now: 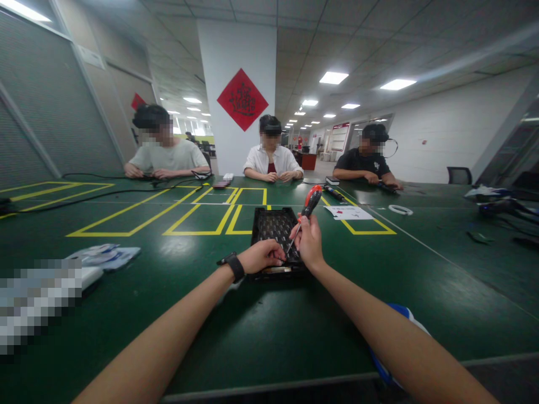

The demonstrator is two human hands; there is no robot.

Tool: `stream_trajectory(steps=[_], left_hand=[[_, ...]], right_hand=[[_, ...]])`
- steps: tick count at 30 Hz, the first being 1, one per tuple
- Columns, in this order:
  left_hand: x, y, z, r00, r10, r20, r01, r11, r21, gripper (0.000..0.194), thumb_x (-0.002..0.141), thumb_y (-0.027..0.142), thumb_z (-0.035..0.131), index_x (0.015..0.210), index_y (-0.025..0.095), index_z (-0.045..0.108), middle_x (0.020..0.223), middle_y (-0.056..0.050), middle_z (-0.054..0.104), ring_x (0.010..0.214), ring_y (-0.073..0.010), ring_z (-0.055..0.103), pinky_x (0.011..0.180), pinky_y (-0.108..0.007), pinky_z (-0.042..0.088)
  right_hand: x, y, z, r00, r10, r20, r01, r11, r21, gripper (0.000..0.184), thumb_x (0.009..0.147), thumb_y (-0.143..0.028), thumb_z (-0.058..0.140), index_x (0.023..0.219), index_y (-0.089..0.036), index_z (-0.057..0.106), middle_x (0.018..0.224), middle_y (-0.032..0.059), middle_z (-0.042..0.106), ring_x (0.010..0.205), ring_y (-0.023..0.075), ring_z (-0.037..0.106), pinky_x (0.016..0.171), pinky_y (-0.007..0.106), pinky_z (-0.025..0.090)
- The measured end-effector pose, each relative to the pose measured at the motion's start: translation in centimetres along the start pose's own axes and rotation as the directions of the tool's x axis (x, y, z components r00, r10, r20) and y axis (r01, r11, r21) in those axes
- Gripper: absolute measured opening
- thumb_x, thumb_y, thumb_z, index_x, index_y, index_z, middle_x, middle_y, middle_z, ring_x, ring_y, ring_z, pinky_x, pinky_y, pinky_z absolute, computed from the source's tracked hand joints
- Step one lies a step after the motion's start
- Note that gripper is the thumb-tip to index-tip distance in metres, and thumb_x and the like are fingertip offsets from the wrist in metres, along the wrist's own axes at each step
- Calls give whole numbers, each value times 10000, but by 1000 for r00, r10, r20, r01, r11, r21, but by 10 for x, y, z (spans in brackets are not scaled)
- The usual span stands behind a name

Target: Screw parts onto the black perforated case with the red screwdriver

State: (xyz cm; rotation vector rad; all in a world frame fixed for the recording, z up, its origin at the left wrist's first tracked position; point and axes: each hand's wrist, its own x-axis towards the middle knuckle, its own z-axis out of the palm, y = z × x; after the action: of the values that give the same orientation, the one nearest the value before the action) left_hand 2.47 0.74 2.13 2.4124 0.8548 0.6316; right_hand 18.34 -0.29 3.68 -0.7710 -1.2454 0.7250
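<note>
One black box [273, 275] sits on the green bench [202, 314], in from the middle of the near edge. One screwdriver [312, 201], red and black at the handle, slants down into it, its tip toward the box's near wall. The right hand [309, 241] is clamped on the screwdriver; the left hand [263, 257] has its fingers drawn in beside the tip, but whether they pinch anything cannot be told. The work seems under way, not finished; how much is done inside the box is too small to tell. Toward the bench's far edge lie one white sheet [349, 212] and one white ring [400, 210]; three people [273, 160] sit along that edge.
</note>
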Motion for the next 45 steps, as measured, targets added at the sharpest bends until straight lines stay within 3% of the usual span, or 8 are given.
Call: stream_trajectory(steps=[13, 18, 25, 34, 39, 45], left_hand=[[-1, 2, -3, 1000, -18, -7, 18, 1000, 5, 173, 714, 223, 613, 870, 154, 638, 802, -17, 558, 716, -115, 495, 665, -219, 398], [3, 12, -4, 989, -80, -125, 66, 992, -112, 252, 773, 330, 555, 927, 141, 616, 778, -25, 587, 672, -110, 503, 622, -223, 405], [9, 20, 7, 967, -130, -219, 95, 982, -166, 274, 707, 384, 624, 766, 116, 618, 649, -9, 588, 588, -100, 498, 552, -206, 390], [6, 16, 10, 969, -33, -244, 18, 998, -64, 242, 811, 334, 501, 821, 134, 637, 769, -28, 636, 693, -120, 537, 663, -222, 407], [6, 18, 11, 957, -84, -278, 66, 995, -72, 266, 747, 394, 580, 771, 130, 598, 701, -11, 609, 628, -107, 511, 606, -210, 405], [5, 17, 11, 973, -25, -229, 9, 998, -70, 211, 797, 317, 525, 784, 134, 629, 755, -20, 639, 699, -121, 551, 677, -217, 416]], right_hand=[[-1, 0, -1, 1000, 3, 0, -3, 1000, 6, 331, 857, -472, 351, 984, -180, 441, 500, -69, 503, 318, 42, 351, 324, 144, 256], [-2, -2, 1, 1000, -1, -6, 1, 1000, -11, 321, 859, -465, 352, 983, -183, 442, 501, -69, 502, 331, 43, 368, 343, 144, 278], [-6, -5, 5, 1000, 4, 6, -4, 1000, -6, 289, 844, -452, 401, 971, -193, 427, 504, -77, 495, 344, 43, 377, 356, 140, 287], [-7, -6, 5, 998, 0, 69, -5, 997, 77, 315, 870, -435, 339, 1031, -188, 450, 514, -67, 492, 338, 42, 341, 341, 143, 269], [-7, -6, 6, 1000, -8, 28, 7, 999, 43, 285, 860, -431, 377, 994, -190, 449, 500, -73, 484, 349, 38, 345, 356, 137, 275], [-8, -9, 6, 993, 19, 113, -28, 996, 81, 304, 857, -435, 372, 1014, -187, 451, 526, -68, 503, 321, 35, 343, 319, 140, 256]])
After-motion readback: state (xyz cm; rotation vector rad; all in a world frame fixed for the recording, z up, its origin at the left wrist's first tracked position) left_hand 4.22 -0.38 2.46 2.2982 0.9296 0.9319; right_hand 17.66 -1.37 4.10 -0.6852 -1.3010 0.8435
